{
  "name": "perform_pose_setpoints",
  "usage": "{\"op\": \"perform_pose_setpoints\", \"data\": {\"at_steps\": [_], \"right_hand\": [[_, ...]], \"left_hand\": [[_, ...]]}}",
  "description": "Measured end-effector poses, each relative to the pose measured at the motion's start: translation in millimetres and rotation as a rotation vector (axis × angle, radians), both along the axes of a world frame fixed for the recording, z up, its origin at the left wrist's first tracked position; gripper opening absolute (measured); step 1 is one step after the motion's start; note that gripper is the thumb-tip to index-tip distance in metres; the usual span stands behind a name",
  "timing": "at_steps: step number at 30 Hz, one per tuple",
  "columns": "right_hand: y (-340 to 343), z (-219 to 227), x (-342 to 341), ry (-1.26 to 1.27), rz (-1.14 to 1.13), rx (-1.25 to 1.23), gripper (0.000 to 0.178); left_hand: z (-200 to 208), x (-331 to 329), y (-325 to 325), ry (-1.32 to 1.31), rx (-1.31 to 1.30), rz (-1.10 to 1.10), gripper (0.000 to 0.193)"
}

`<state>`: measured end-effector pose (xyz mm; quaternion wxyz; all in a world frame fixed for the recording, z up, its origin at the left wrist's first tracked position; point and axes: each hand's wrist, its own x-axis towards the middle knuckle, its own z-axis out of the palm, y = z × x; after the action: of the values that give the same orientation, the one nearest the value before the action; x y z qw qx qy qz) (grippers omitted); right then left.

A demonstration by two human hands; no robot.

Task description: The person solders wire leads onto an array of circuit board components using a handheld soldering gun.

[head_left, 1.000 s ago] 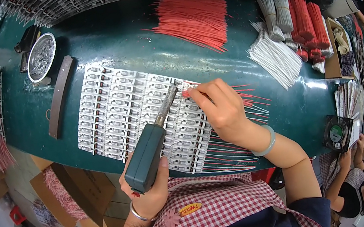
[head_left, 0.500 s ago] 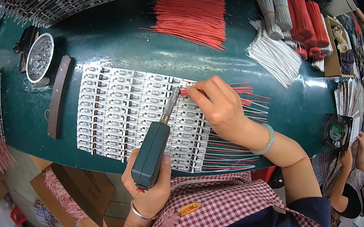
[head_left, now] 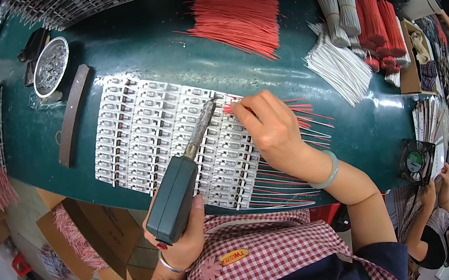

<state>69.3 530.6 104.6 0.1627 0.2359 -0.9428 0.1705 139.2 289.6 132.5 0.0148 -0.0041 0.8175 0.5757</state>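
Observation:
My left hand [head_left: 192,235] is wrapped round a dark green soldering gun [head_left: 173,201]. Its metal tip points up and away, over the far right part of a panel of small white-and-grey boards [head_left: 146,135] set in rows. Beside the tip, my right hand [head_left: 273,129] is closed in a pinch on red wires [head_left: 228,109], whose ends show between the fingertips and the boards. Red and white wires [head_left: 280,190] fan out from the panel's right edge, some passing under my right hand.
A large pile of red wires [head_left: 236,16] lies at the back, white wires [head_left: 339,70] to its right. At left stand a round dish [head_left: 51,68] and a dark curved bar [head_left: 73,118]. A small fan [head_left: 417,161] is at the right edge, near a co-worker's hands [head_left: 437,187].
The soldering gun has shifted left, its body swinging lower and its tip going slightly farther away from me. My right hand has stayed almost in place, still pinching the wires.

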Motion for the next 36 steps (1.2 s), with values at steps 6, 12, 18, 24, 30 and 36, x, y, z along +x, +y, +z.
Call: {"op": "perform_pose_setpoints", "data": {"at_steps": [6, 12, 18, 24, 30, 36], "right_hand": [[-7, 4, 6, 0.045, -0.009, -0.090, 0.036], [-9, 0, 9, 0.016, -0.007, -0.060, 0.037], [-11, -1, 9, 0.006, 0.002, -0.054, 0.038], [-14, 2, 9, -0.015, 0.005, -0.039, 0.039], [-16, 4, 9, -0.033, -0.003, -0.016, 0.038], [-17, 4, 10, -0.043, -0.012, -0.003, 0.037]], "left_hand": [[0, 3, -4, -0.011, 0.019, 0.025, 0.026], [1, 2, -5, -0.060, 0.057, 0.004, 0.023], [2, -2, -4, -0.071, 0.061, -0.051, 0.018], [-1, -2, -6, -0.094, 0.068, -0.059, 0.016], [2, -1, -8, -0.089, 0.036, -0.067, 0.018], [-7, 11, -19, -0.025, -0.009, -0.024, 0.026]]}}
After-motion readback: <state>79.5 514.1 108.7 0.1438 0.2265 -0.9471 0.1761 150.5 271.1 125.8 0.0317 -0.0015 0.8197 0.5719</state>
